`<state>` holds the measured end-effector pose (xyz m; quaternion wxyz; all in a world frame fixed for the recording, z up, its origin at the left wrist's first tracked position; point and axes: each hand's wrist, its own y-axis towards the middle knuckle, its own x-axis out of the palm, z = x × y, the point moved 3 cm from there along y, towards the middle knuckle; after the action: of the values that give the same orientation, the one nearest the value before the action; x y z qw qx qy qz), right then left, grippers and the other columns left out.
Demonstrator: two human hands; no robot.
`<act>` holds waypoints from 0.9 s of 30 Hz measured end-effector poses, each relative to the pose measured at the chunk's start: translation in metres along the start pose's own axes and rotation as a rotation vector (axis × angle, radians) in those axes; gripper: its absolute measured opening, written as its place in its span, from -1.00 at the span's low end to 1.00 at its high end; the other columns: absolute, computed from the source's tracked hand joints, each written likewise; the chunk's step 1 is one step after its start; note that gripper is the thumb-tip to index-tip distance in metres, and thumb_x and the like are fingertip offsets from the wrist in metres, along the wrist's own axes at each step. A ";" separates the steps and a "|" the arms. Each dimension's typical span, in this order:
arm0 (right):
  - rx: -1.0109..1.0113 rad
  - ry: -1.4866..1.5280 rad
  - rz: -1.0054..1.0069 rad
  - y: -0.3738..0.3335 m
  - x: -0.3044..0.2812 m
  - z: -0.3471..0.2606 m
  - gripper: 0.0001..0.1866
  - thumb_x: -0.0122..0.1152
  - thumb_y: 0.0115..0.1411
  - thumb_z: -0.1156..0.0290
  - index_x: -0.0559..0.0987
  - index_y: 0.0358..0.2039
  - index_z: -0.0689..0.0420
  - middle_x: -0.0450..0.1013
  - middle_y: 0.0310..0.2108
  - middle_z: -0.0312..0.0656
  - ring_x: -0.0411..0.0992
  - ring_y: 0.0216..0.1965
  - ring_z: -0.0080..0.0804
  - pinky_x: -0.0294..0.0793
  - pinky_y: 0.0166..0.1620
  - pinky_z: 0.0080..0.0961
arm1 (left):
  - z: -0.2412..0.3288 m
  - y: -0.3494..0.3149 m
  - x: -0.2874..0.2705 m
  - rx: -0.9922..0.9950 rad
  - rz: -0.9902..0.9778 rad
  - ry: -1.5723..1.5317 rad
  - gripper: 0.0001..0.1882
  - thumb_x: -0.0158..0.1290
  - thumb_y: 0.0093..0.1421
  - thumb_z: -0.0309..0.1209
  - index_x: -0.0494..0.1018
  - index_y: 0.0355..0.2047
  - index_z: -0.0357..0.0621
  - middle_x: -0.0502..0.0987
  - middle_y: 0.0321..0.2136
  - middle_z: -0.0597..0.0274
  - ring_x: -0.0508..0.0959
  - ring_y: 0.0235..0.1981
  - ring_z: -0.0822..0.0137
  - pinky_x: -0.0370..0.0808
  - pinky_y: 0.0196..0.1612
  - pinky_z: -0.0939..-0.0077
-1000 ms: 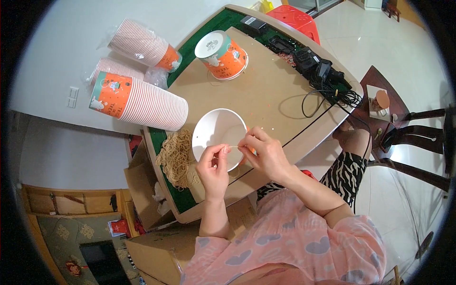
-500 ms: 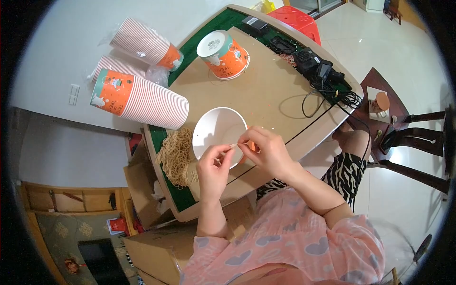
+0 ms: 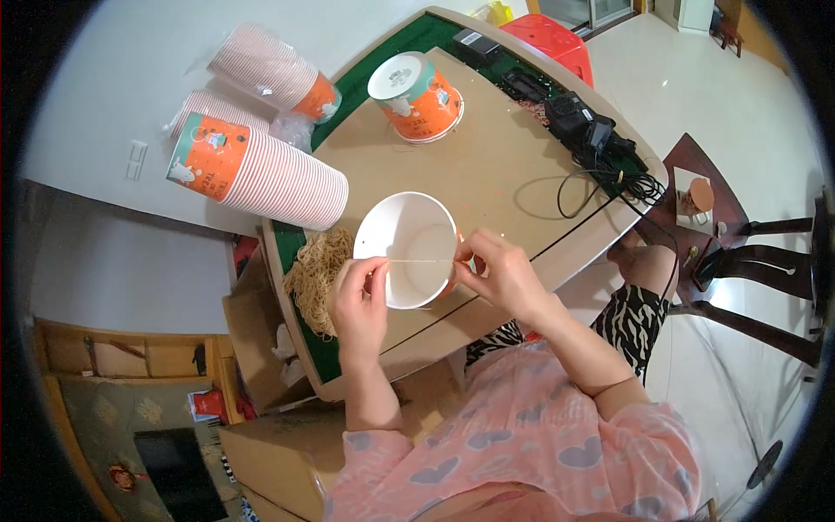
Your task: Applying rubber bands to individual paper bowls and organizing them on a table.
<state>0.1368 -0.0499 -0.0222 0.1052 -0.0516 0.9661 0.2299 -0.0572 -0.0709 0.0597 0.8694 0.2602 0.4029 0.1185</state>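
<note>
Both hands' fingers [image 3: 365, 266], pinched closed, hold a thin string [image 3: 419, 261] taut.

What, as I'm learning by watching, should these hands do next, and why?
Perhaps ease the left hand slightly toward the right hand: both pinch the string, which looks straight and taut across the view of the bucket's open mouth, so a little slack might make it easier to work.
</note>
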 end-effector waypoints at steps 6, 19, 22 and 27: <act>-0.044 -0.176 -0.232 0.044 -0.029 0.012 -0.88 0.23 0.06 0.49 0.52 -0.36 0.18 0.48 -0.48 -0.11 0.49 -0.44 -0.26 0.46 -0.37 -0.37 | -0.047 0.024 -0.023 0.010 -0.388 0.321 -0.84 0.10 0.13 -0.52 0.57 -0.25 -0.13 0.49 -0.43 0.22 0.53 -0.47 0.21 0.43 -0.39 0.35; -0.122 -0.004 0.254 0.104 -0.022 0.017 -0.87 0.14 0.17 0.55 0.55 -0.25 0.22 0.51 -0.39 -0.15 0.48 -0.39 -0.41 0.46 -0.25 -0.51 | -0.015 -0.029 0.020 -0.213 -0.401 -0.023 -0.60 0.13 0.14 -0.52 0.42 0.02 -0.12 0.58 -0.42 0.26 0.53 -0.52 0.43 0.44 -0.45 0.52; 0.008 0.240 0.236 0.024 -0.014 0.006 -0.88 0.15 0.16 0.60 0.54 -0.26 0.25 0.45 -0.43 -0.25 0.42 -0.40 -0.56 0.43 -0.30 -0.62 | -0.008 -0.052 0.021 -0.439 -0.280 -0.420 -0.65 0.02 0.24 -0.56 0.39 0.05 -0.22 0.59 -0.36 0.20 0.49 -0.48 0.53 0.40 -0.45 0.67; 0.352 0.633 -0.268 -0.061 0.036 -0.007 -0.68 0.14 0.18 0.59 0.44 -0.03 0.22 0.45 -0.43 -0.30 0.42 -0.40 -0.64 0.45 -0.32 -0.67 | -0.003 -0.084 0.044 -0.460 -0.080 -1.008 -0.66 -0.08 0.28 -0.60 0.38 0.07 -0.30 0.56 -0.23 0.08 0.51 -0.33 0.46 0.44 -0.36 0.66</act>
<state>0.1090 -0.1089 -0.0505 -0.1618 -0.2270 0.9602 0.0177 -0.0313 -0.1215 -0.0166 0.9928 0.0726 -0.0898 0.0313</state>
